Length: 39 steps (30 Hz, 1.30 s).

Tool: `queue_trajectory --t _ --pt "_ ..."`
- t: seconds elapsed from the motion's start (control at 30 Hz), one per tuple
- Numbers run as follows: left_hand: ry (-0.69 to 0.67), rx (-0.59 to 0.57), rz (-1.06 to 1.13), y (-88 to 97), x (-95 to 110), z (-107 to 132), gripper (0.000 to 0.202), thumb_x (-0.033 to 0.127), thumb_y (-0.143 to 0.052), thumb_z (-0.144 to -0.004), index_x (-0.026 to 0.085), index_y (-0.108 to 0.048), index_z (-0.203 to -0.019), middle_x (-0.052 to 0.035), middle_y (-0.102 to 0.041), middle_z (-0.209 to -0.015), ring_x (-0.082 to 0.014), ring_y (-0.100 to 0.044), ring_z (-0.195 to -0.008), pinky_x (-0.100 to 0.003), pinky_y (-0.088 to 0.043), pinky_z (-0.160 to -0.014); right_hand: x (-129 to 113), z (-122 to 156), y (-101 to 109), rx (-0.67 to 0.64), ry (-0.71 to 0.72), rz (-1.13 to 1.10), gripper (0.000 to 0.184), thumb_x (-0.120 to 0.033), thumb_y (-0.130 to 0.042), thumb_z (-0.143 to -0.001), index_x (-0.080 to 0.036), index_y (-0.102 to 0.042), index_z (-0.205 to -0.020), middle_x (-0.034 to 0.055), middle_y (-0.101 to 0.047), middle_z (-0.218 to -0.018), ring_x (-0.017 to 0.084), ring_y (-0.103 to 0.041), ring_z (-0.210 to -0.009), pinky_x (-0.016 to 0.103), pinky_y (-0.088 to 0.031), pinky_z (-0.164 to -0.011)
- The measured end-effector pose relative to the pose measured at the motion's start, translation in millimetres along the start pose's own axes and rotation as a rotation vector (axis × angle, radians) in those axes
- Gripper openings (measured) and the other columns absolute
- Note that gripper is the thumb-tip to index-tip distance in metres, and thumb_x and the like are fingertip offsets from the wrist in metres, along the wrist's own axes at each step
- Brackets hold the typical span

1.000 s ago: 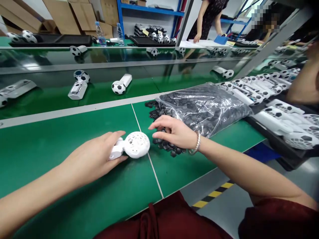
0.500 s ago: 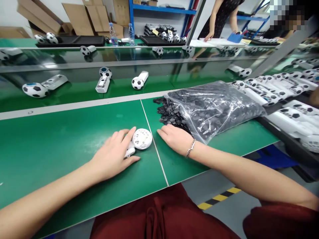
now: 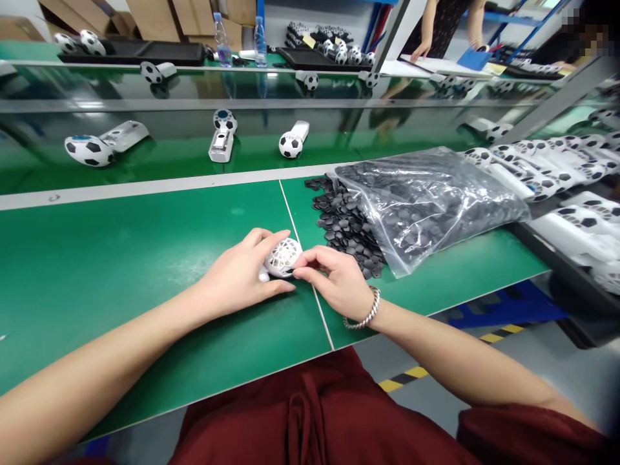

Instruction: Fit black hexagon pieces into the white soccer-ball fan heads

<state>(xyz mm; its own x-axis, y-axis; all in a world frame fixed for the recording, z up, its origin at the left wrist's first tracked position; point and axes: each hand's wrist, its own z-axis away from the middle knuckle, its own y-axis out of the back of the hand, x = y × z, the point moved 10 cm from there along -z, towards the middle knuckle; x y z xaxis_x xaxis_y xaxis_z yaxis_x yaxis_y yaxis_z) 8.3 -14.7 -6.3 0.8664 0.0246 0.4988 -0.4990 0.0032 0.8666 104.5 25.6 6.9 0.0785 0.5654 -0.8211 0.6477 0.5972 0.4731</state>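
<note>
My left hand [image 3: 249, 271] is closed round a white football-shaped housing [image 3: 283, 257] with a pattern of openings in its round head. Most of its handle is hidden under my fingers. At the near right edge of the round head, my right hand [image 3: 334, 278] pinches a small black piece [image 3: 289, 272], which touches or almost touches the housing. Just beyond my right hand, a pile of flat black pieces [image 3: 346, 219] spills from the mouth of a clear plastic bag [image 3: 431, 200] that holds more of them.
Several black-and-white football-headed units, one of them a ball unit [image 3: 90, 150], lie on the green conveyor [image 3: 174, 155] beyond the bench edge. A black tray [image 3: 557, 255] full of white housings stands at right. Across the line, a person's arm [image 3: 426, 32] rests over white sheets.
My right hand has come from the black pile to the housing, now with a small black piece in its fingers. My left hand and the housing have shifted slightly right.
</note>
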Motion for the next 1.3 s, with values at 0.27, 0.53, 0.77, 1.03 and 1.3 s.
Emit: queue_trajectory --t 0.27,0.53,0.77,1.03,1.3 --pt "-0.007 0.023 0.077 3.6 -2.1 -2.6 0.064 0.051 -0.057 -0.073 0.026 -0.04 -0.129 -0.005 -0.049 -0.117 -0.0235 -0.053 -0.102 -0.036 -0.044 -0.086 -5.7 1.1 -3.2 0.046 0.035 0.048 0.003 -0.016 -0.06 -0.077 -0.018 -0.06 -0.076 0.0022 -0.049 -0.078 0.013 -0.05 -0.075 0.027 -0.046 -0.067" --pt "0.02 0.058 0.087 6.7 -5.0 -6.7 0.057 0.05 -0.064 -0.066 0.027 -0.05 -0.116 -0.0023 -0.053 -0.102 -0.0197 -0.055 -0.085 -0.031 -0.045 -0.069 11.7 1.9 -3.9 0.042 -0.08 -0.092 0.008 -0.019 -0.062 -0.075 -0.018 -0.055 -0.075 0.0015 -0.045 -0.082 0.01 -0.05 -0.068 0.025 -0.049 -0.06" --pt "0.017 0.057 0.062 7.2 0.8 -8.9 0.047 0.046 -0.063 -0.067 0.026 -0.052 -0.108 -0.001 -0.052 -0.095 -0.0181 -0.054 -0.079 -0.03 -0.043 -0.064 31.6 -3.9 -9.2 -0.032 -0.179 -0.233 0.023 -0.023 -0.065 -0.071 -0.017 -0.045 -0.08 -0.0008 -0.044 -0.084 0.007 -0.049 -0.061 0.023 -0.048 -0.057" --pt "0.069 -0.009 0.025 2.3 -11.8 -8.8 0.063 0.047 -0.066 -0.063 0.026 -0.044 -0.119 -0.0034 -0.055 -0.108 -0.0222 -0.057 -0.086 -0.034 -0.047 -0.07 52.2 -59.2 42.1 -0.16 -0.059 0.724 0.008 -0.018 -0.057 -0.081 -0.015 -0.064 -0.08 0.0069 -0.061 -0.083 0.017 -0.052 -0.08 0.032 -0.041 -0.078" --pt "-0.096 -0.01 -0.15 11.0 -8.9 -14.7 0.06 0.015 -0.046 -0.068 0.027 -0.041 -0.127 -0.001 -0.052 -0.126 -0.0236 -0.05 -0.109 -0.039 -0.04 -0.088 58.6 -66.7 9.1 -0.428 0.199 1.095 0.019 -0.009 -0.046 -0.084 -0.009 -0.065 -0.087 0.0126 -0.063 -0.083 0.022 -0.051 -0.081 0.033 -0.04 -0.073"
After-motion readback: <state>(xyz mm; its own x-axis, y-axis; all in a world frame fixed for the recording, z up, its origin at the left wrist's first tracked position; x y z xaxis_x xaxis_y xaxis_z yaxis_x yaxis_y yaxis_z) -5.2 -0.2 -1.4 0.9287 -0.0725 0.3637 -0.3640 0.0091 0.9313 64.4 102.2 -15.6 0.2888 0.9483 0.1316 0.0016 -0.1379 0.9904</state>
